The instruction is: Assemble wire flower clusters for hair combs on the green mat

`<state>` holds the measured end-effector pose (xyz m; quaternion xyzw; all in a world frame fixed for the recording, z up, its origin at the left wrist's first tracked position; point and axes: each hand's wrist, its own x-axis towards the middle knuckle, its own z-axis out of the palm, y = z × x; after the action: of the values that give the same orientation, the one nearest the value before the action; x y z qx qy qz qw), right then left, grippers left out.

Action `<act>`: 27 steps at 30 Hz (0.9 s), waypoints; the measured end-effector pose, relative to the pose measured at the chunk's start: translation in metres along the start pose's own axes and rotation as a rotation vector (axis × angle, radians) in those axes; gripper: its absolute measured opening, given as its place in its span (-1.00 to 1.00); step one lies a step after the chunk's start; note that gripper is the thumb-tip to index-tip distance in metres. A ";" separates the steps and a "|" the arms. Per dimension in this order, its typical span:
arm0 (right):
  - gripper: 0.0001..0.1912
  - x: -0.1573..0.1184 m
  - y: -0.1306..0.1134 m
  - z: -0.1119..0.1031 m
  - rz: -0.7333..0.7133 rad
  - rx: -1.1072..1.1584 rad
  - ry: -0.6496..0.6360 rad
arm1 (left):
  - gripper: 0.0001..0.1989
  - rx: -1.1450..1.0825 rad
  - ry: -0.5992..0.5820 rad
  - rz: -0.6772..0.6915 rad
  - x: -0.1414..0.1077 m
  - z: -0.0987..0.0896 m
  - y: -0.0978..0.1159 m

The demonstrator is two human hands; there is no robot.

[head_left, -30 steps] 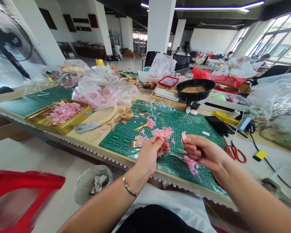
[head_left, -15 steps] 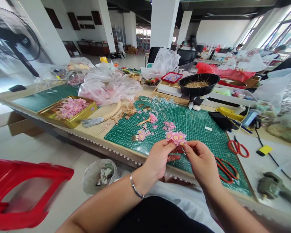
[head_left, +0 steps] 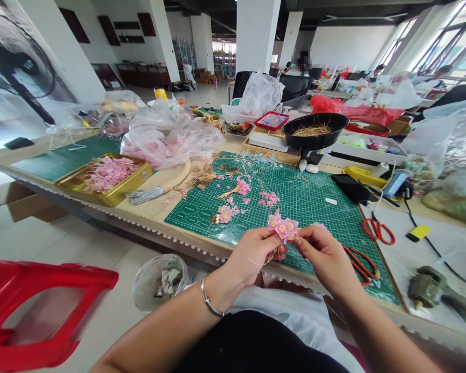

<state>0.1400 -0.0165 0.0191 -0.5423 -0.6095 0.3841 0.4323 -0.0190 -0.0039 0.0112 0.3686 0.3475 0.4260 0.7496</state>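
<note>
A cluster of pink fabric-like flowers (head_left: pixel 282 227) with yellow centres is held above the cutting mat's front edge. My left hand (head_left: pixel 256 254) is closed around its lower end, where thin gold wires poke out below the fingers. My right hand (head_left: pixel 323 249) pinches at the cluster's right lower edge, thumb against the fingers; a bit of pink shows behind its knuckles. Beyond the hands, a flowered hair comb (head_left: pixel 226 213), a bundle of pink flowers on gold stems (head_left: pixel 241 187) and loose pink blossoms (head_left: pixel 268 198) lie on the green cutting mat (head_left: pixel 314 194).
Red-handled scissors (head_left: pixel 378 230) and a second red-handled pair (head_left: pixel 362 265) lie at right, near a glue gun (head_left: pixel 425 287). A gold tin (head_left: pixel 130 186) of pink flowers stands at left. A black bowl (head_left: pixel 314 134) stands behind. A waste bin (head_left: pixel 140 290) and red stool (head_left: pixel 93 274) are below.
The flower cluster has tilted and turned slightly in my hands. My right hand has shifted a little to the right, its fingers still at the cluster's edge. The view has moved slightly.
</note>
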 end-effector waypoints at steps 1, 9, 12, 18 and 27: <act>-0.80 -0.002 0.001 -0.001 -0.002 -0.022 -0.011 | -0.83 0.040 -0.002 0.014 0.000 -0.002 -0.002; -0.37 -0.008 0.001 0.010 -0.119 -0.173 -0.034 | -0.77 0.326 0.001 0.055 0.005 0.001 -0.013; -0.52 0.001 -0.001 0.020 -0.217 -0.362 0.112 | -0.73 0.603 0.019 0.105 0.004 0.007 -0.013; -0.78 0.008 -0.006 0.026 -0.310 -0.397 0.144 | -0.79 0.816 0.002 0.145 0.000 0.007 -0.008; -0.86 0.007 -0.005 0.016 -0.457 -0.387 0.132 | -0.79 0.303 -0.206 -0.110 -0.003 0.010 -0.004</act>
<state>0.1227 -0.0103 0.0189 -0.4872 -0.7481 0.1176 0.4349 -0.0107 -0.0107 0.0134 0.4995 0.3487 0.2871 0.7392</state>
